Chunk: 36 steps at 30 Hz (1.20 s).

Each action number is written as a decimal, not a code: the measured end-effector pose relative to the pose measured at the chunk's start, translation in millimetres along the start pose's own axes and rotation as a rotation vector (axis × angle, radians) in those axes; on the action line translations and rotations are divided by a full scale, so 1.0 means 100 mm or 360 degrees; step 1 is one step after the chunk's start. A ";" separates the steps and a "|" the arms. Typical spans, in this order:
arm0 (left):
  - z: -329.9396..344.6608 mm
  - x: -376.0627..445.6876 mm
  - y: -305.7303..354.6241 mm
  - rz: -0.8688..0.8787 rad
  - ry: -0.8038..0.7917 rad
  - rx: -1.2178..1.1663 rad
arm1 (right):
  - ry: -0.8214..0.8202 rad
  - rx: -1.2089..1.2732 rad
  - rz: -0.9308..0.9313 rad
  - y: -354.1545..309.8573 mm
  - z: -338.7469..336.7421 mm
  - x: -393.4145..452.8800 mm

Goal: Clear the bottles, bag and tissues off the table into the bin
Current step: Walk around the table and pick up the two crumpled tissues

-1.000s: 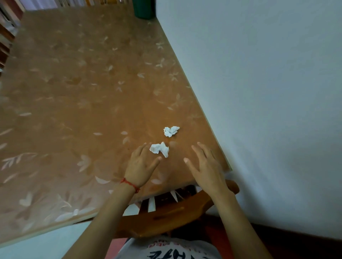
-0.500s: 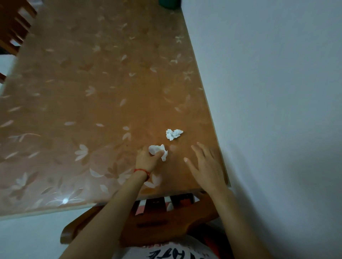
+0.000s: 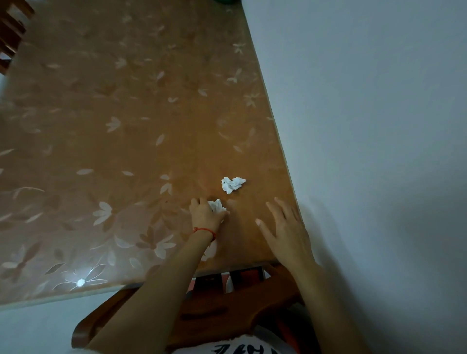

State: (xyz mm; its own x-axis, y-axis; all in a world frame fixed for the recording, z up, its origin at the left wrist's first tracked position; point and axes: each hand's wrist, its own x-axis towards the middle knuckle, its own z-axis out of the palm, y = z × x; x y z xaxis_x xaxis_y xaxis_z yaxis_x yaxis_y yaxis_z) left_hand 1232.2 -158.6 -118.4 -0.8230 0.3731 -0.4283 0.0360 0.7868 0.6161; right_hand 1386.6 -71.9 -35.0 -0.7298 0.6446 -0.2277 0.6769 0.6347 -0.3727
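Two crumpled white tissues lie near the table's front right corner. My left hand (image 3: pixel 206 214), with a red string at the wrist, grips the nearer tissue (image 3: pixel 216 205) on the table top. The second tissue (image 3: pixel 232 184) lies loose a little farther away, touching nothing. My right hand (image 3: pixel 284 228) hovers flat with spread fingers to the right of both, close to the wall-side edge, and holds nothing. No bottle, bag or bin is in view.
The brown table (image 3: pixel 126 126) has a glossy flower-patterned cover and runs along a white wall (image 3: pixel 366 126) on its right. A wooden chair back (image 3: pixel 227 303) stands between me and the table's front edge. A dark green object (image 3: pixel 226 1) sits at the far end.
My left hand reached forward and curled its fingers round the nearer tissue. My right hand stayed spread in about the same place. The camera tilted down and nearer to the table.
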 end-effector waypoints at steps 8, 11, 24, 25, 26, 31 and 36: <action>0.08 0.08 -0.10 0.0011 0.0063 -0.0085 | -0.0040 -0.0016 -0.0002 0.06 -0.01 0.02; 0.07 0.07 -0.13 -0.0111 0.0102 -0.0395 | -0.0023 0.0008 -0.0051 0.04 0.00 0.06; -0.29 -0.07 -0.40 -0.0174 0.0281 -0.0826 | -0.0107 0.0357 -0.0142 -0.21 0.27 0.64; -0.33 -0.09 -0.42 -0.0183 0.0304 -0.0859 | -0.0100 0.0420 -0.0132 -0.24 0.32 0.72; -0.37 -0.11 -0.43 -0.0197 0.0315 -0.0883 | -0.0088 0.0476 -0.0113 -0.27 0.38 0.80; -0.54 -0.21 -0.44 -0.0169 0.0370 -0.0998 | -0.0024 0.0558 0.0045 -0.36 0.59 1.14; -0.61 -0.21 -0.55 -0.0214 0.0410 -0.1002 | -0.0083 0.0454 0.0067 -0.42 0.77 1.36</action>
State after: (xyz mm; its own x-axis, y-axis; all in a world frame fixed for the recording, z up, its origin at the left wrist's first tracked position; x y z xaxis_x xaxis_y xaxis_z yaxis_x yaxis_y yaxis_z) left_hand 1212.9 -239.8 -103.3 -0.9085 0.1025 -0.4052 -0.3474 0.3538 0.8684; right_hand 1252.0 -43.5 -119.2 -0.7105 0.6405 -0.2913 0.6578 0.4575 -0.5984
